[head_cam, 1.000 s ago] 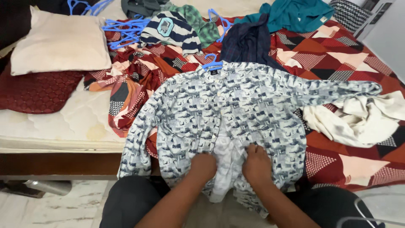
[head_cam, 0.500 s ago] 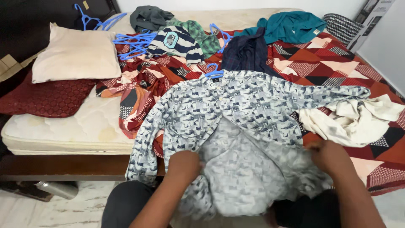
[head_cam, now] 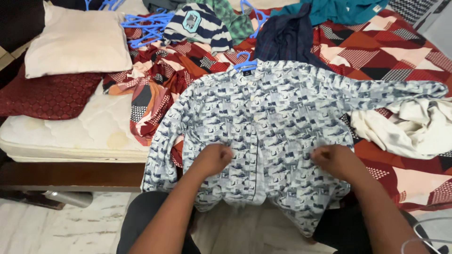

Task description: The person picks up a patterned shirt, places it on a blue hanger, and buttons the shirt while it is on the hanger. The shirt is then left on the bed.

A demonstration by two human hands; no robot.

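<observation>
Now, our hands: we have both on the patterned blue-and-white shirt (head_cam: 278, 127), which lies front-up on the bed (head_cam: 70, 136), its hem hanging over the edge toward us.
Left grip: our left hand (head_cam: 214, 159) is clenched on a bunch of the shirt's front, just left of the button strip.
Right grip: our right hand (head_cam: 334, 160) is curled over the cloth on the other side, well apart from the left; we judge it pinches fabric, though the fingers hide the pinch.
Shirt's place: collar is far from both grips, by a blue hanger (head_cam: 246, 62); one sleeve runs out past the right grip, the other falls down beside the left.
Risk: we think an uneven pull from the two grips would skew the front and crease it, and the hanging hem could drag the shirt off the edge.
Risk two: the sleeve beyond the right grip lies against the white cloth (head_cam: 405, 127) and could snag it along.
Around: a red patterned bedsheet (head_cam: 376, 51) under everything; a striped top (head_cam: 200, 26) and dark garment (head_cam: 287, 37) beyond the collar.
Further left: cream pillow (head_cam: 77, 42), more blue hangers (head_cam: 146, 26).
</observation>
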